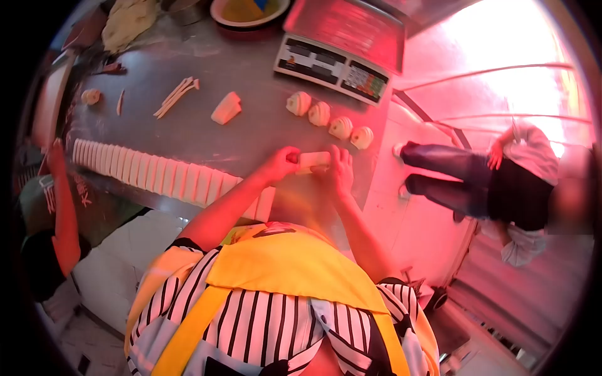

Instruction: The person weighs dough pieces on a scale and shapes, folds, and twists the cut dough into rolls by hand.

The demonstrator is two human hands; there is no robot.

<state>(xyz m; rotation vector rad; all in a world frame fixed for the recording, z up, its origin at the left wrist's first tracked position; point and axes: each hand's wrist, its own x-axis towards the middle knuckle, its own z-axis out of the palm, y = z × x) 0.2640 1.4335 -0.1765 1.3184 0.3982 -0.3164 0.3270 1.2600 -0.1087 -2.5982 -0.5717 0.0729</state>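
Note:
Both of my hands hold a short pale dough strip (312, 160) over the steel table. My left hand (280, 165) pinches its left end, fingers closed. My right hand (339, 172) grips the other end, with some fingers stretched upward. Beyond the right hand, several coiled dough rolls (319, 113) sit in a slanting line. A long row of cut dough strips (150, 170) lies along the near table edge, partly hidden by my left forearm. Farther back rests a flat, folded-looking dough piece (226, 108).
A digital scale (332, 66) stands at the back right, near a bowl (251, 14) with yellow contents. Thin dough strips (176, 97) and a dough lump (130, 24) lie on the steel table (207, 69). One person (495, 178) stands to the right; another person's arm (63, 213) shows at left.

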